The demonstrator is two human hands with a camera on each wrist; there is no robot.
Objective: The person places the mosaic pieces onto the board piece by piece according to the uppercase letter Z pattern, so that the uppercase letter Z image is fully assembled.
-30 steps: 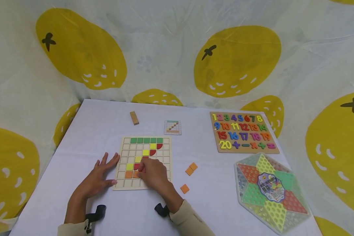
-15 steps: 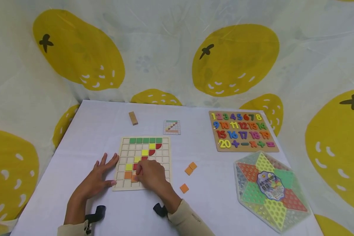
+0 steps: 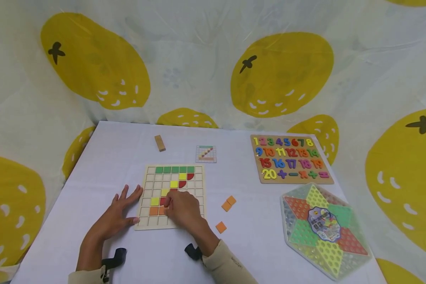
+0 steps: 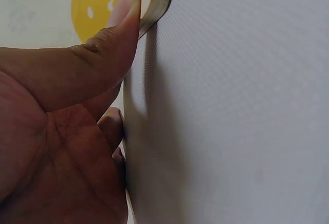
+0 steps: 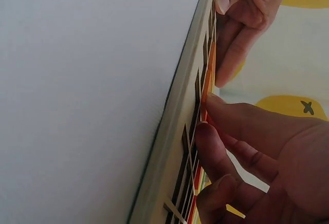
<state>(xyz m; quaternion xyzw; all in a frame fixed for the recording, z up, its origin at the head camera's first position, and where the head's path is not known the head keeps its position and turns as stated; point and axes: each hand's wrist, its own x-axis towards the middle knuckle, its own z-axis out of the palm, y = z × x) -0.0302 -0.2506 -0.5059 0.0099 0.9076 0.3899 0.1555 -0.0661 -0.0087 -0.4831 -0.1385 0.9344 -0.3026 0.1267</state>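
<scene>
A wooden grid board lies on the white table. My left hand rests at its left side with fingers spread; in the left wrist view the thumb touches the board's edge. My right hand is over the board's lower middle, its thumb and curled fingers at an orange tile. This tile lies beside another orange tile. In the right wrist view the thumb and forefinger pinch close at the orange edge. Yellow tiles, red quarter-round tiles and green tiles sit above, partly hidden by the hand.
Three loose orange tiles lie right of the board. Behind it are a pattern card and a small wooden block. At the right are a number puzzle board and a hexagonal Chinese checkers set.
The orange tile at my right fingers has moved from a lower, overlapping position half a second ago to level with its orange neighbour. My left hand stays at the board's left edge.
</scene>
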